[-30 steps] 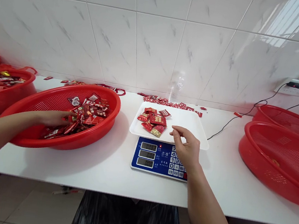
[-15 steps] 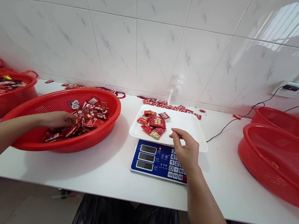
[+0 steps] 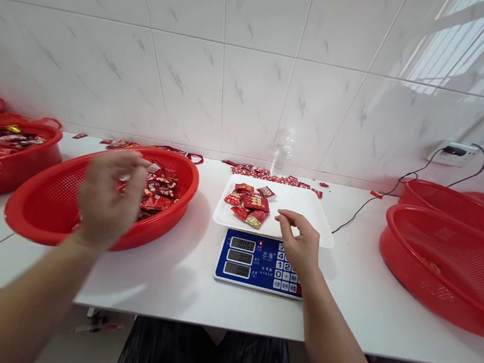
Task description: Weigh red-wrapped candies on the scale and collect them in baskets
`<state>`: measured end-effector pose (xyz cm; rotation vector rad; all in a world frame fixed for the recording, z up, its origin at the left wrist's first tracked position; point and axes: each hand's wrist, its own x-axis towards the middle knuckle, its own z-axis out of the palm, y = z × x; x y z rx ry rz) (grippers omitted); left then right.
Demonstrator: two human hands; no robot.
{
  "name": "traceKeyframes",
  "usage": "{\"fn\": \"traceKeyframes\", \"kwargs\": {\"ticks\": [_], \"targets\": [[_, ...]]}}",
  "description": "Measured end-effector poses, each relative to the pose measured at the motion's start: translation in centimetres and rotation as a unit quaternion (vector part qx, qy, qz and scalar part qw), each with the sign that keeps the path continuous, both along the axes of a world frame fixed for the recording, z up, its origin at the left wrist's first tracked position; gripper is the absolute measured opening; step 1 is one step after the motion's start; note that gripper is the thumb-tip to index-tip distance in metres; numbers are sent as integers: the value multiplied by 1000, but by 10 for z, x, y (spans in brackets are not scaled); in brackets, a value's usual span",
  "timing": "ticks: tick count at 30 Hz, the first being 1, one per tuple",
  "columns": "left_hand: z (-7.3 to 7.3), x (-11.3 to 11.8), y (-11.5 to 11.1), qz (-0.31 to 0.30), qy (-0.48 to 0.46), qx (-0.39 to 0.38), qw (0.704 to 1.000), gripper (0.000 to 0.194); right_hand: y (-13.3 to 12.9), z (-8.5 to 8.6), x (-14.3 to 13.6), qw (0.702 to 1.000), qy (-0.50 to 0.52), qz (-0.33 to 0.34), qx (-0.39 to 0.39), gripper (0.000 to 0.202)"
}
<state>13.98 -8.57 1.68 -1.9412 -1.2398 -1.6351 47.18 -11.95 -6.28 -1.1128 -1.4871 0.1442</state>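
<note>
My left hand is raised over the near side of a red perforated basket, its fingers smeared by motion; whether it holds anything is unclear. Small wrapped snack packets, mostly red, lie heaped inside that basket. My right hand hovers at the front edge of a white tray, loosely curled with thumb and index finger slightly apart and nothing visible between them. Several red and gold packets rest on the tray's left half. Beneath the tray is a blue digital scale, its keypad partly covered by my right hand.
Another red basket of packets stands far left. On the right are red baskets, one with a small item inside. Loose packets and a clear bottle line the tiled wall. A black cord runs to a socket.
My left hand has lifted out of the packets in the basket and moved up toward me. My right hand stays at the tray. The view has shifted slightly.
</note>
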Motion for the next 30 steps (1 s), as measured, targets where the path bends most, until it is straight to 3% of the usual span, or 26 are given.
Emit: {"fn": "traceKeyframes", "kwargs": {"ticks": [2, 4, 6, 9, 14, 21, 25, 30], "targets": [[-25, 34, -9, -100, 92, 47, 990, 30, 4, 5, -3, 1000, -22, -1, 5, 22], [-50, 58, -4, -180, 136, 82, 971, 40, 9, 13, -6, 997, -76, 10, -1, 29], [-67, 72, 9, -209, 119, 75, 968, 46, 16, 22, -9, 988, -149, 29, -29, 42], [-81, 77, 23, -222, 78, 84, 968, 48, 30, 34, -14, 957, -261, 59, -112, 61], [-96, 67, 20, -238, 69, 76, 966, 48, 65, 45, -28, 875, -399, 95, -257, 87], [-97, 64, 11, -248, 50, 70, 965, 47, 96, 50, -51, 833, -440, 130, -309, 88], [-94, 61, 14, -247, 9, 56, 967, 46, 97, 41, -55, 840, -458, 133, -260, 81], [-97, 59, 18, -259, -35, 23, 965, 44, 96, 32, -55, 870, -455, 98, -163, 53]]}}
